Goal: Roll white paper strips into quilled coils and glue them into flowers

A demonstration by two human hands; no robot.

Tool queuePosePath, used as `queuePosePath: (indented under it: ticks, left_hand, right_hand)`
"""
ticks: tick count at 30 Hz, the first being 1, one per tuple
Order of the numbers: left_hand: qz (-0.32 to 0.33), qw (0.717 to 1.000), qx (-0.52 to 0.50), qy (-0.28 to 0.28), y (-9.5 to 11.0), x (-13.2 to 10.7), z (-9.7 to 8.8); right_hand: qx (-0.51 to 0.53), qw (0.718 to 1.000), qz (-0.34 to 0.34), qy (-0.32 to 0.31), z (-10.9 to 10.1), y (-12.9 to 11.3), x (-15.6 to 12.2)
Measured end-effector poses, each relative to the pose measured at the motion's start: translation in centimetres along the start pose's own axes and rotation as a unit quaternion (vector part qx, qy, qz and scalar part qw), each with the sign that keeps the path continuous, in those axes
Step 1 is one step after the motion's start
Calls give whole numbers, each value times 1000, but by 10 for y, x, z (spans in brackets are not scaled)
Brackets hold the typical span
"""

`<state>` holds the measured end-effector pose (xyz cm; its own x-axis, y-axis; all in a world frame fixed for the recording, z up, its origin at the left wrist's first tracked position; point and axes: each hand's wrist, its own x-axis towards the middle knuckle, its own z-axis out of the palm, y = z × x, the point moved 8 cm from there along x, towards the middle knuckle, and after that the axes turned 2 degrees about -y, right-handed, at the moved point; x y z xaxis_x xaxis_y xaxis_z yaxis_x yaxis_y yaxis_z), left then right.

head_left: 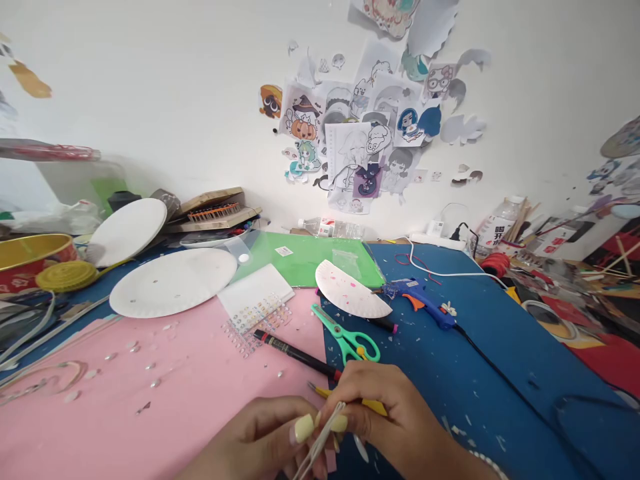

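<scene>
Down at the six o'clock edge of the view, a pair of slim metal tweezers sits between both hands, its tips pointing toward one o'clock where the fingertips meet. The left hand has thumb and forefinger pinched together on the tweezer shaft, nails touching the metal; the right hand curls its fingers closed around the tip end, and whether a small piece is caught there I cannot tell, since the fingers hide it. A yellow pencil lies under the right hand, touching it. Doing this well likely means keeping the pinch light and steady, wrists resting on the blue mat, so that nothing tiny flicks away. Just beyond, at twelve o'clock, lie a black pen and green scissors, close together. Farther at eleven o'clock a sheet of stick-on gems rests on the pink paper, with loose gems scattered toward nine o'clock. A folded paper plate speckled with pink sits at twelve, a blue glue gun just beside it at one o'clock, its cord running off to three. Whole paper plates lie at ten o'clock.
</scene>
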<state>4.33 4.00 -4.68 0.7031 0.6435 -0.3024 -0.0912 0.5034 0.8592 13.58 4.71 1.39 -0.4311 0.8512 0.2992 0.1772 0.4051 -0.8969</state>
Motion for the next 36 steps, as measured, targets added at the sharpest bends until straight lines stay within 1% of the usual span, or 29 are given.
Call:
queuePosePath:
  ticks: [3, 7, 9, 11, 13, 15, 16, 18, 19, 21, 22, 25, 27, 31, 34, 36]
  left_hand:
    - [-30, 999, -2, 23, -5, -1, -3]
    - [-51, 998, 15, 30, -5, -3, -1]
    - [-52, 998, 7, 38, -3, -4, -1]
    - [-46, 998, -8, 47, 1, -5, -1]
    - [-38, 998, -16, 52, 5, -5, -2]
    - [-34, 997, -22, 61, 8, -6, -4]
    - [-33, 997, -25, 70, 9, -6, -5]
    - [-27, 993, -28, 107, 10, -7, -10]
    - [-21, 991, -30, 127, 11, -8, -13]
    - [-12, 988, -45, 145, 11, -9, -14]
    - [-10, 988, -54, 146, 11, -9, -13]
    - [-8, 990, -60, 130, 10, -9, -10]
    - [-5, 990, -49, 130, 11, -9, -11]
    - [-5, 991, -60, 121, 10, -8, -9]
    - [-8, 990, -93, 105, 8, -8, -6]
    - [-2, 989, -112, 100, 8, -8, -5]
  right_hand:
    - [6, 1000, 3, -22, 6, 1, -1]
    - [-24, 999, -2, -39, 11, 1, -4]
    - [-47, 999, -4, -25, 10, 2, -5]
    - [-81, 997, -12, 9, 5, 0, -6]
    - [-131, 989, -45, 54, -2, -8, -8]
    - [-182, 974, -106, 84, -6, -22, -10]
    - [-204, 965, -140, 86, -5, -28, -12]
    - [-245, 946, -201, 70, 2, -38, -15]
    - [-263, 937, -222, 65, 5, -41, -17]
    - [-301, 919, -248, 64, 13, -42, -19]
    - [-314, 909, -262, 80, 16, -42, -20]
    - [-355, 893, -272, 50, 31, -39, -20]
    - [-361, 890, -278, 35, 35, -39, -19]
    - [-345, 893, -286, 31, 33, -43, -21]
    - [-328, 892, -311, 19, 31, -46, -24]
    - [-324, 892, -316, 20, 29, -46, -26]
